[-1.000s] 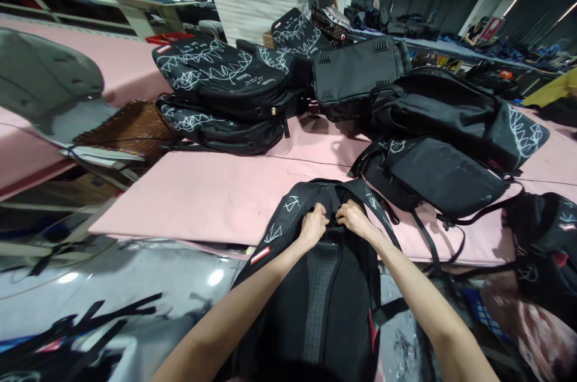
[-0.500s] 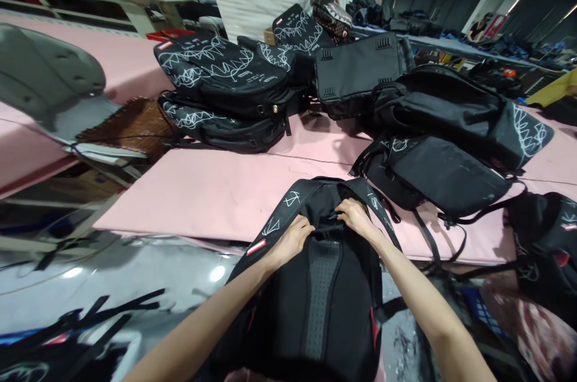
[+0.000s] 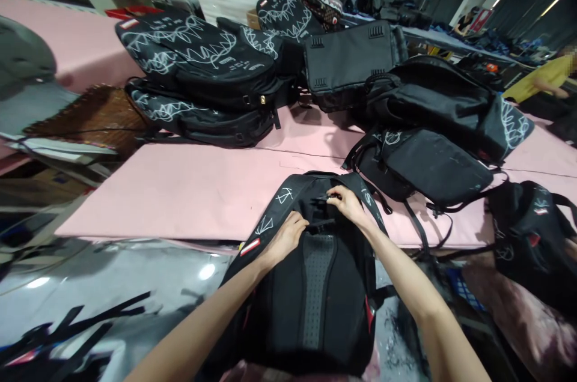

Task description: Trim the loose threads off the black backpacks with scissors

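Note:
A black backpack [image 3: 279, 310] lies in front of me with its back panel up, its top end on the pink table [image 3: 180, 196]. White drawn marks and a small red-and-white label show on its left shoulder strap [image 3: 265, 220]. My left hand [image 3: 289, 232] pinches the fabric edge at the top of the back panel. Just above and to the right, my right hand [image 3: 346, 202] has its fingertips closed on a small dark piece near the top opening; its kind is too small to make out.
Stacked black backpacks with white drawings [image 3: 180, 51] lie at the back left. More black bags [image 3: 437, 160] lie to the right. A grey chair [image 3: 27, 63] with a woven brown mat [image 3: 90, 118] stands left. A person in yellow [image 3: 541, 78] is at far right.
The view has shifted right, so the scene slides left. My right hand has moved up slightly from the opening, away from my left hand, which keeps its pinch on the fabric.

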The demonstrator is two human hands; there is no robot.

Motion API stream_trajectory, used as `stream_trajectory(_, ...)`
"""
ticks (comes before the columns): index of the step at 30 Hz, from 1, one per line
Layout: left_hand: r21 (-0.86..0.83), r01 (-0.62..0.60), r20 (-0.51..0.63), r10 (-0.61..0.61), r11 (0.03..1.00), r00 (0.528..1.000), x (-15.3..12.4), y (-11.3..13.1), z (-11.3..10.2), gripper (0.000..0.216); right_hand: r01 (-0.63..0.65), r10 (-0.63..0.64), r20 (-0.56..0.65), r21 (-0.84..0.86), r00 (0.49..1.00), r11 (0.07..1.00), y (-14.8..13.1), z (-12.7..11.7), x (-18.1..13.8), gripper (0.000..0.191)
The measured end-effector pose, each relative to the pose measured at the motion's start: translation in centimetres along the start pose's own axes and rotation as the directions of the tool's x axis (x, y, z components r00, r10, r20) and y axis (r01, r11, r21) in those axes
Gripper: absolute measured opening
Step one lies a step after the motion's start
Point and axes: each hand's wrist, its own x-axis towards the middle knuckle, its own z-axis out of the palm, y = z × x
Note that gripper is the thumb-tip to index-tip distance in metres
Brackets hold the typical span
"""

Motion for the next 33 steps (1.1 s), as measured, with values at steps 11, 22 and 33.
stream_trajectory(11, 0.259, 0.223, -0.003, -0.23, 0.94, 0.973, 4.3, -1.0, 2.6, 0.025, 0.078, 0.442, -0.38, 0.823, 0.813, 0.563, 2.2, -10.7, -11.6, 0.031)
stream_trajectory(22, 0.432, 0.118, -0.083, -0.09, 0.894, 0.992, -5.7, 2.5, -3.3, 0.048, -0.335, 0.292, -0.293, -0.11, 0.91, 0.936, -0.8, 2.8, -20.2, 0.057)
stream_trajectory(33, -0.767, 0.558, 0.189, -0.721, 0.316, 0.667, 7.0, -2.7, -9.6, 0.03, -0.117, 0.712, -0.302, 0.873, 0.633, 0.474, 6.0, -4.1, -8.7, 0.039)
